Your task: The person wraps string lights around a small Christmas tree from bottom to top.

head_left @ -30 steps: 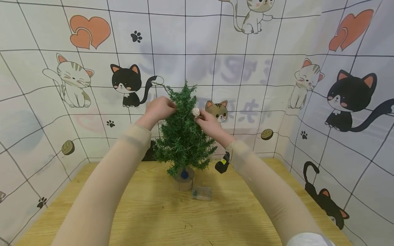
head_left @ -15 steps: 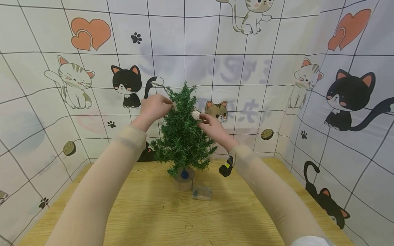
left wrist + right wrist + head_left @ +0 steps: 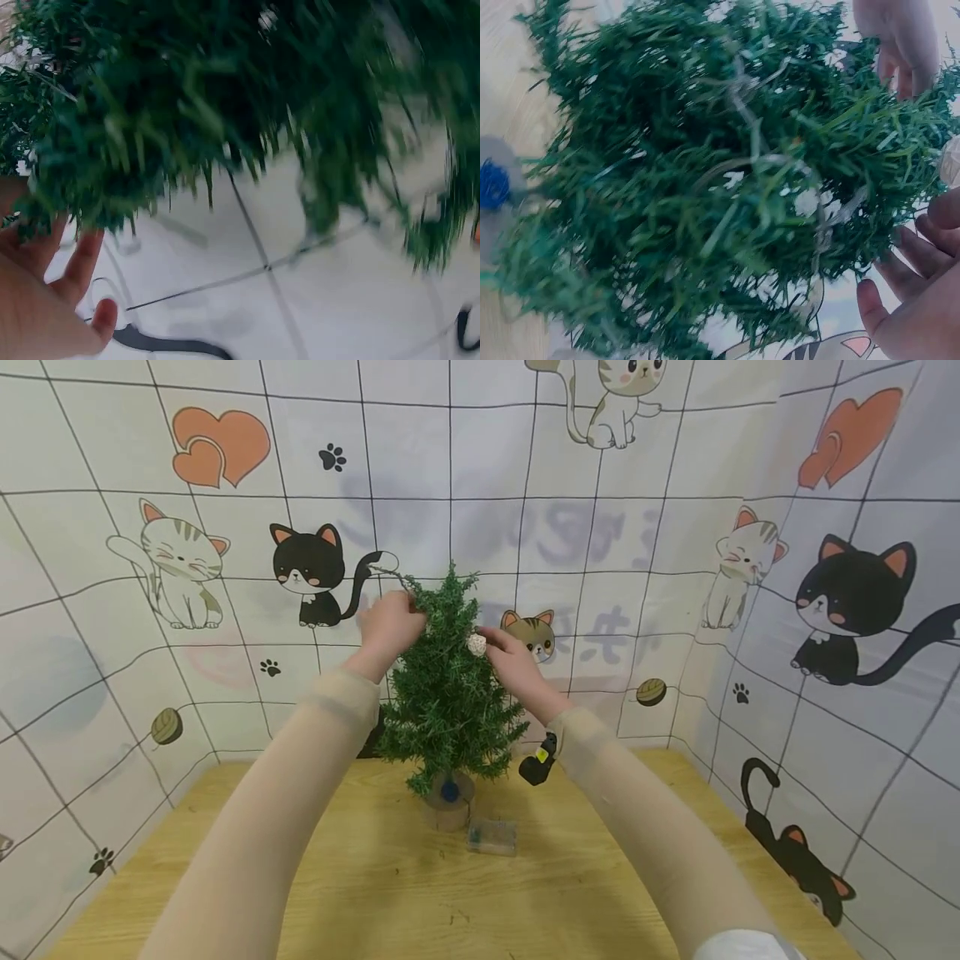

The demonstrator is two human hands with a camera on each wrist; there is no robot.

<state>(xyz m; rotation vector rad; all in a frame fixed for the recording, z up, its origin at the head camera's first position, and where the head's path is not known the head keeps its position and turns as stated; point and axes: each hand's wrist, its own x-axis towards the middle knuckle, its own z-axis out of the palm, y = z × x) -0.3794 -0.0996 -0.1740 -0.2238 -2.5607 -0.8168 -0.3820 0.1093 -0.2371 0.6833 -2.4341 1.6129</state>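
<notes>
A small green artificial Christmas tree (image 3: 450, 693) stands before me. At its upper left is my left hand (image 3: 392, 622), its fingertips reaching into the needles and hidden there. The left wrist view shows its fingers (image 3: 75, 270) at the edge of the foliage; I cannot tell what they hold. On the upper right side sits a white woven ball (image 3: 477, 645). My right hand (image 3: 517, 670) holds it at its right edge with the fingertips. In the right wrist view the other fingers (image 3: 907, 274) bend loosely beside the branches, below the ball (image 3: 951, 161).
A thin clear wire (image 3: 757, 142) runs through the branches. The tree rises from a round base (image 3: 448, 810) with a blue piece (image 3: 449, 791) at its foot. A clear battery box (image 3: 492, 837) lies in front on the wooden table (image 3: 390, 893). A cat-print sheet (image 3: 480, 468) hangs behind.
The left hand has drawn back slightly left, then come in again against the tree's upper left. The right hand stays by the woven ball, with small finger shifts.
</notes>
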